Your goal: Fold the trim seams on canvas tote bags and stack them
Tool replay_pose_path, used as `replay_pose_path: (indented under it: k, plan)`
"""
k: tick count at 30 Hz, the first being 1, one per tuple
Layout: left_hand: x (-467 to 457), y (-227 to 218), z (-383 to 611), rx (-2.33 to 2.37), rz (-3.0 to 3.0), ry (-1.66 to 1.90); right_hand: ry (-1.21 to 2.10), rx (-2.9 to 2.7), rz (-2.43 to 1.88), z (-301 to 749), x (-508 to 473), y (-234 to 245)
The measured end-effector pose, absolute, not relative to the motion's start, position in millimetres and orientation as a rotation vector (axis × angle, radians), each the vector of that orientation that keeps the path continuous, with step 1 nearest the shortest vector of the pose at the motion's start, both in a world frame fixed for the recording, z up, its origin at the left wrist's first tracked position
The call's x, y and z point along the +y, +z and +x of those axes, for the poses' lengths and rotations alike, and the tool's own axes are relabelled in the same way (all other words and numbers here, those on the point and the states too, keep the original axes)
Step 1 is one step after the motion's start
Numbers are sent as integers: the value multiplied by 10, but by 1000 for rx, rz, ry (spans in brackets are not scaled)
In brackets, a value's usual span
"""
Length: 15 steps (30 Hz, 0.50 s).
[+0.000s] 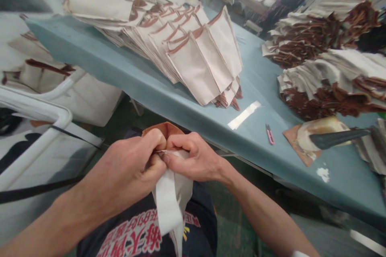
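Note:
My left hand and my right hand meet over my lap, thumbs and fingers pinching one edge of a white and brown fabric piece. Its brown part shows above the knuckles. A white strip hangs down below the thumbs. Just where the fingers meet, the seam is partly hidden by them. On the table beyond my right hand lie a loose white strip and small pink-handled thread snips.
A blue-covered table crosses in front of me, bearing stacked white fabric pieces with brown edging. More bundles lie at right, near a glue-smeared container with a dark-handled brush. White bins stand at left.

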<state>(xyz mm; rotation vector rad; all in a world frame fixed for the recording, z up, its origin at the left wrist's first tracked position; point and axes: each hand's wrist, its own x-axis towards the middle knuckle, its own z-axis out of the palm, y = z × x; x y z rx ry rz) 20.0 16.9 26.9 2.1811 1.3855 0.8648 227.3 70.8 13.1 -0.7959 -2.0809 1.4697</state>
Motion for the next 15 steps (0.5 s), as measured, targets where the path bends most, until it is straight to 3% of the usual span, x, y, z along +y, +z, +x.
replay_pose_path:
  k: [4,15]
  plan:
    - [209,213,120,1185,1964,826,1713,-1937,-806,2311,684,96]
    - [138,59,236,1081,2058,1098,1915,-1573,-861,2404,547,97]
